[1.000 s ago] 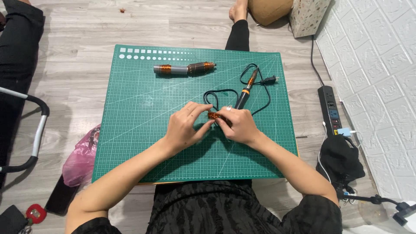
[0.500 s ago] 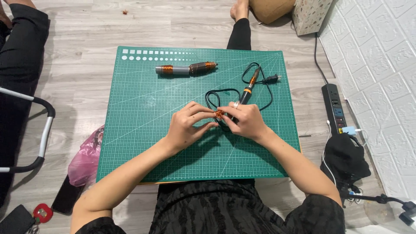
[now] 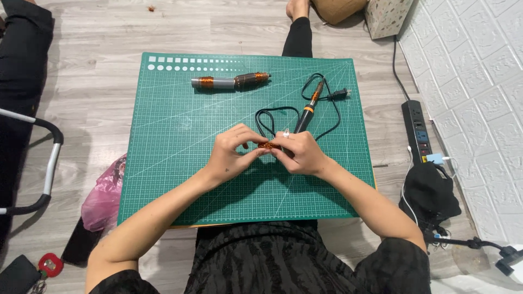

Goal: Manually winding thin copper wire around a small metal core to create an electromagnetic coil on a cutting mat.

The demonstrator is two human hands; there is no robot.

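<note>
A green cutting mat [image 3: 180, 163] lies on a grey wood-plank floor, with a white brick-pattern wall at the right. Over the mat's middle, the left hand [image 3: 231, 155] and right hand [image 3: 299, 152] meet, fingertips of both pinched closed on a small orange-wound coil piece [image 3: 268, 145] held between them. A soldering iron [image 3: 308, 109] with a black cord lies just beyond. A grey cylinder with copper windings [image 3: 230, 82] rests far on the mat.

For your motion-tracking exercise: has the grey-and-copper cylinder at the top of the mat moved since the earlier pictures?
No. The grey-and-copper cylinder lies in the same spot beneath the white squares printed on the green mat.
</note>
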